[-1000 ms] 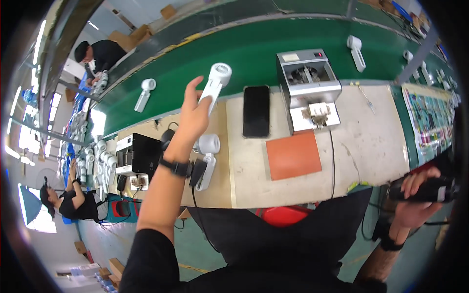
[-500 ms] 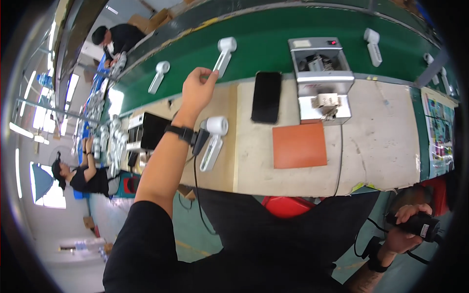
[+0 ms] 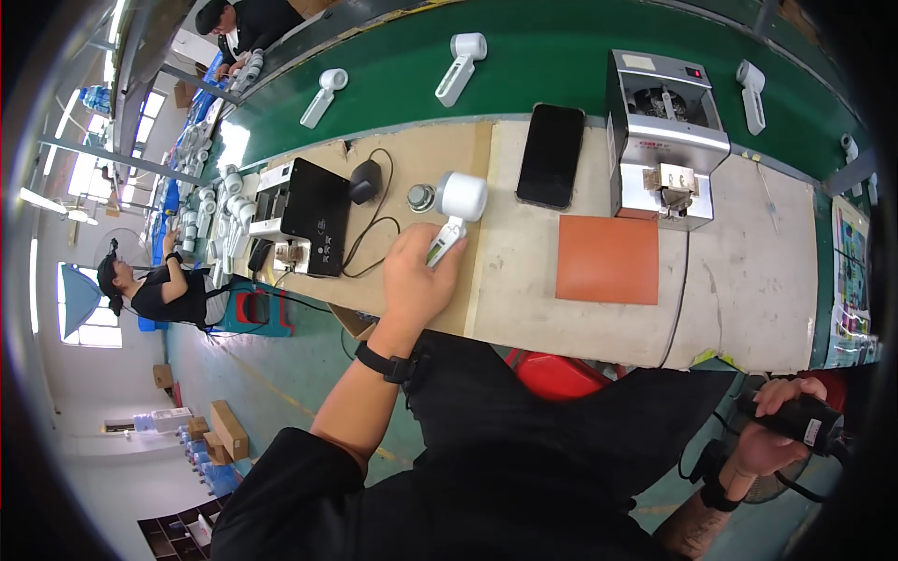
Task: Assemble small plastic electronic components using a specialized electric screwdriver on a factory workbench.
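Observation:
My left hand [image 3: 419,280] lies over the workbench, fingers wrapped round the handle of a white handheld device [image 3: 462,197] with a drum-shaped head. The device rests on the brown board, its head pointing away from me. Just left of that head sits a small round grey part [image 3: 421,197]. At the lower right, below the bench edge, my right hand [image 3: 769,447] grips a black cylindrical corded tool [image 3: 803,417]; its tip is not visible.
An orange-brown pad [image 3: 608,260], a black phone [image 3: 551,155] and a silver screw-feeder machine [image 3: 666,131] occupy the bench. A black box machine [image 3: 313,220] stands left. More white devices [image 3: 460,69] lie on the green belt [image 3: 393,93]. Two people work farther left.
My left hand has come back from the belt's edge to the device on the bench and closed round its handle. The view has shifted. My right hand keeps the black tool.

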Motion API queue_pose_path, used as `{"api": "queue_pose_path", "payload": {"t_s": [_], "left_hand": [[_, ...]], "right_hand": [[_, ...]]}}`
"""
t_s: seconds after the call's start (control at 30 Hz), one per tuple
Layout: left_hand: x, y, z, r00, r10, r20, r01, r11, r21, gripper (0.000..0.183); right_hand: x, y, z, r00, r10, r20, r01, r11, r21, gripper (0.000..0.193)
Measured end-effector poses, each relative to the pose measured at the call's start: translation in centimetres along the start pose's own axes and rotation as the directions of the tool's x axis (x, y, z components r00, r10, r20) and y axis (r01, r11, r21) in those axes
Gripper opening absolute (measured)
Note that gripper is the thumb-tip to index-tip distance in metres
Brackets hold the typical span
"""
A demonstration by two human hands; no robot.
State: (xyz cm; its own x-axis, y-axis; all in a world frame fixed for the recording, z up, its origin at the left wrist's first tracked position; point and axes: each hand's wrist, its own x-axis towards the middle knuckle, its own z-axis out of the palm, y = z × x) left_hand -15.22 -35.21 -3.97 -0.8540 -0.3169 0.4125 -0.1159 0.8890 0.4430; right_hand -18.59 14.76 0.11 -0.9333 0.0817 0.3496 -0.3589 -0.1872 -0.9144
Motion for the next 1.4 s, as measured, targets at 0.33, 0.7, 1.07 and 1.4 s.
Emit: {"api": "queue_pose_path", "payload": {"t_s": [0.33, 0.7, 1.07, 1.4], "left_hand": [[2.0, 11.9, 0.9, 0.837, 0.386, 0.389, 0.01, 0.699, -0.715, 0.03], [5.6, 13.7, 7.8, 0.861, 0.448, 0.241, -0.261, 0.796, -0.546, 0.029], [4.8, 14.0, 8.2, 0.852, 0.421, 0.312, -0.209, 0.819, -0.534, 0.031], [4.8, 13.8, 9.9, 0.881, 0.421, 0.215, -0.283, 0.834, -0.473, 0.032]], "right_hand": [[2.5, -1.0, 5.9, 0.982, -0.102, -0.158, 0.101, 0.995, -0.016, 0.102], [15.6, 1.5, 19.6, 0.973, -0.201, 0.111, 0.183, 0.971, 0.153, 0.092], [15.3, 7.4, 20.5, 0.985, -0.135, 0.107, 0.122, 0.985, 0.123, 0.086], [15.1, 6.2, 19.3, 0.985, -0.082, 0.154, 0.033, 0.954, 0.297, 0.099]]}}
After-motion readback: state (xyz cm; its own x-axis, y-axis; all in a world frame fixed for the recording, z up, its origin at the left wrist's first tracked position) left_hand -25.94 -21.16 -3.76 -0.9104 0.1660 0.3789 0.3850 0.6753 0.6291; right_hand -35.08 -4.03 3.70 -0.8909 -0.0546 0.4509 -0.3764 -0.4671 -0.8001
